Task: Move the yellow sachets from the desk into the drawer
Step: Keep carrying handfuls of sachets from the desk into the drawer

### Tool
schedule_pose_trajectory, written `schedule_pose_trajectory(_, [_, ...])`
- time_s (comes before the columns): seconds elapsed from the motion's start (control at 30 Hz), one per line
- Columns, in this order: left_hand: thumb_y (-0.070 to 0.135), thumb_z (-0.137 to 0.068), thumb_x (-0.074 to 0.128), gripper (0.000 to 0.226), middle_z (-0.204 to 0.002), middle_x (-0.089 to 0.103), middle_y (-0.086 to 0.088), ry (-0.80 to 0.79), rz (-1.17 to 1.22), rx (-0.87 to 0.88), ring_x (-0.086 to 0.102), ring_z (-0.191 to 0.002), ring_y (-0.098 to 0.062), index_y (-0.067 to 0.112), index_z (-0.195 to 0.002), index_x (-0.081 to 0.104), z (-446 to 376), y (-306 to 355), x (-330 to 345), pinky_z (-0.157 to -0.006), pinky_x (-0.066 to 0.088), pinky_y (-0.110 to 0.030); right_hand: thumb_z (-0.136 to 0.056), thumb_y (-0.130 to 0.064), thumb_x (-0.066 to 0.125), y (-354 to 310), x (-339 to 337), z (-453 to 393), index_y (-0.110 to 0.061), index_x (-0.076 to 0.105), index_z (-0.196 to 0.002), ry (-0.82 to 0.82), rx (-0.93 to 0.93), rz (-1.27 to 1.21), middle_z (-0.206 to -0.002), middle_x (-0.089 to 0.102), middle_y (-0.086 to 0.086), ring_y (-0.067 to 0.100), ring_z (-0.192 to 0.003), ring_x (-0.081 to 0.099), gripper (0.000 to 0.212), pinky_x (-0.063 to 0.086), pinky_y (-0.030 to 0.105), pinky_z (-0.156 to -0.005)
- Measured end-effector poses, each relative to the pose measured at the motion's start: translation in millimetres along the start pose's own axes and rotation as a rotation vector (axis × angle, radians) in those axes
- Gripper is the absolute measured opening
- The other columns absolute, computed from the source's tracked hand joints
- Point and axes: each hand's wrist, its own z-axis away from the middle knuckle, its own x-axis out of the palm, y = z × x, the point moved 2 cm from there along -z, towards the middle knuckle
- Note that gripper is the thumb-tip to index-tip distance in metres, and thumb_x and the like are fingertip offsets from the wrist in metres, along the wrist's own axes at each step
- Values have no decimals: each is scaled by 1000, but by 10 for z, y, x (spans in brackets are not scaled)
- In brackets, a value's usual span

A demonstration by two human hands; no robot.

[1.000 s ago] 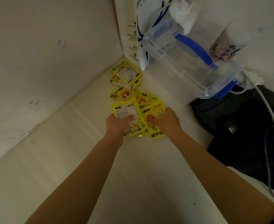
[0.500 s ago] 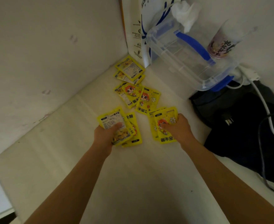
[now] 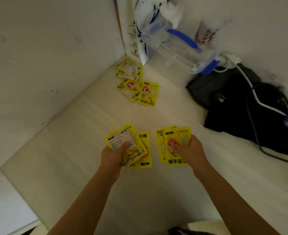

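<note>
My left hand (image 3: 113, 157) grips a fanned bundle of yellow sachets (image 3: 122, 141), thumb across the top one. My right hand (image 3: 189, 153) holds a second bundle of yellow sachets (image 3: 172, 138) with a cartoon figure on the front. Both bundles sit just above the white desk (image 3: 89, 150) near its middle. Several more yellow sachets (image 3: 139, 90) lie loose on the desk toward the back corner, and two (image 3: 128, 68) rest against the side wall. No drawer is in view.
A clear plastic box with blue handle (image 3: 178, 46) and a white paper bag (image 3: 136, 28) stand at the back. A cup (image 3: 206, 33) sits behind the box. Dark cloth (image 3: 250, 112) with cables covers the right side. A white wall (image 3: 38, 56) bounds the left.
Both hands have drawn back toward me, each carrying a bundle of sachets away from the pile at the back corner. The hands are now farther apart.
</note>
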Motion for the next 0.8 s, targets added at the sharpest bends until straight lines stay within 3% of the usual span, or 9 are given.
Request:
schedule_pose_trajectory(0.13, [3, -82, 69, 16, -96, 74, -17, -112, -76, -19, 72, -86, -35, 6, -98, 71, 242, -212, -184, -75, 57, -54, -70, -20, 81, 291, 80, 423, -17, 58, -107, 75, 9, -53, -100, 68, 0, 20, -90, 67, 43, 55, 38, -78])
schedule_pose_trajectory(0.4, [5, -84, 66, 15, -95, 74, -16, -240, -224, -88, 72, -85, -33, 4, -99, 69, 636, -664, -565, -79, 56, -53, -71, -18, 81, 1086, 158, 1427, -15, 59, -104, 240, 117, -276, -91, 69, 0, 16, -78, 67, 39, 53, 28, -61])
schedule_pose_trajectory(0.47, [4, -84, 67, 17, -95, 74, -17, -290, -268, -99, 72, -85, -33, 4, -100, 69, 731, -760, -581, -79, 56, -53, -70, -19, 81, 1288, 127, 1653, -17, 61, -100, 288, 148, -302, -91, 70, 0, 16, -78, 69, 36, 55, 30, -64])
schedule_pose_trajectory(0.63, [2, -81, 69, 16, -85, 76, -9, -414, -376, -123, 73, -71, -23, 10, -94, 70, 1021, -1005, -452, -65, 60, -39, -73, -12, 78, 1660, -36, 2213, -24, 64, -85, 395, 147, -387, -87, 72, 1, 16, -77, 70, 22, 56, 31, -67])
schedule_pose_trajectory(0.8, [0, -78, 71, 23, -94, 74, -15, -535, -483, -179, 71, -81, -30, 7, -101, 69, 1388, -1322, -226, -80, 56, -50, -74, -11, 77, 2098, -177, 2743, -21, 66, -90, 526, 189, -497, -85, 73, -2, 14, -75, 70, 22, 53, 27, -62])
